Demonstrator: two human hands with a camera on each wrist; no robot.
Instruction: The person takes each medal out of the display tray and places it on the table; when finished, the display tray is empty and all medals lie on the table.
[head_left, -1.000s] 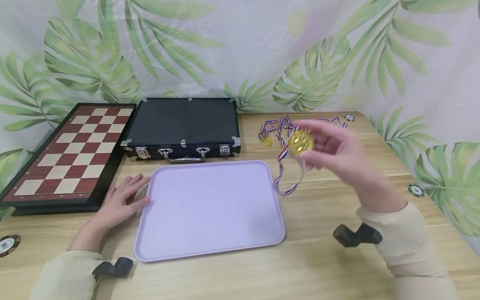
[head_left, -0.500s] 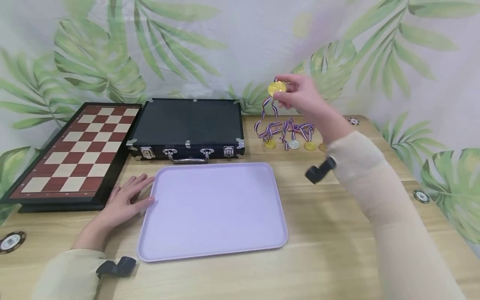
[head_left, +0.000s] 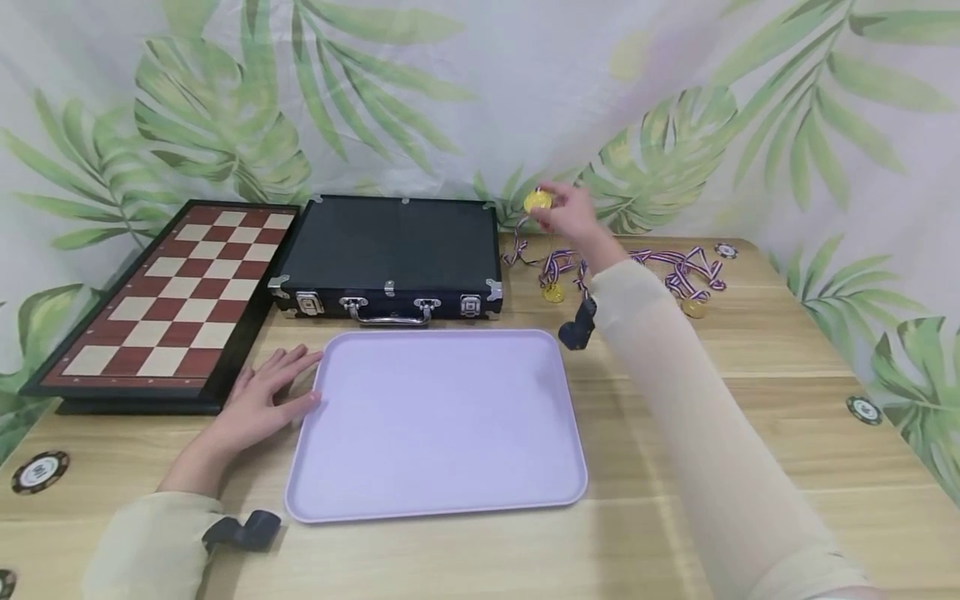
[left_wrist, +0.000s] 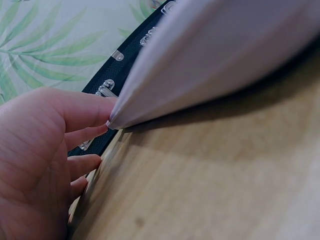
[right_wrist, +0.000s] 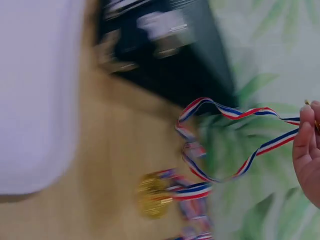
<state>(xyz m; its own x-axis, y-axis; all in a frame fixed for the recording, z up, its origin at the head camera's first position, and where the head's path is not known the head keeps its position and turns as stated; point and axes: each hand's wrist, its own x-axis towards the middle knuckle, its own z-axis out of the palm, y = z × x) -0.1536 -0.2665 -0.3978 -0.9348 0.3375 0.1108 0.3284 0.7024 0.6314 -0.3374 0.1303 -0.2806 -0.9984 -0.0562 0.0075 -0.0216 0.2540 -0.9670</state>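
Note:
In the head view my right hand (head_left: 573,215) pinches a gold medal (head_left: 537,202) above the table's back edge, right of the black case. Its striped ribbon (right_wrist: 240,115) hangs down in a loop, seen clearly in the right wrist view. Just below lies another gold medal (head_left: 553,292) with a bunched ribbon. Farther right is a bronze-toned medal (head_left: 693,309); my right forearm hides what lies between. My left hand (head_left: 262,404) rests at the left edge of a lilac tray (head_left: 435,417), its fingers touching the rim.
A black case (head_left: 393,250) with metal latches stands behind the tray. To its left lies a chessboard (head_left: 180,292). Poker chips lie near the table's sides, among them a dark chip (head_left: 41,472) at left and a green-edged chip (head_left: 864,410) at right.
My right hand has carried the gold medal back and left, from beside the tray to above the table's back edge. My left hand has stayed at the tray. The head view has shifted slightly.

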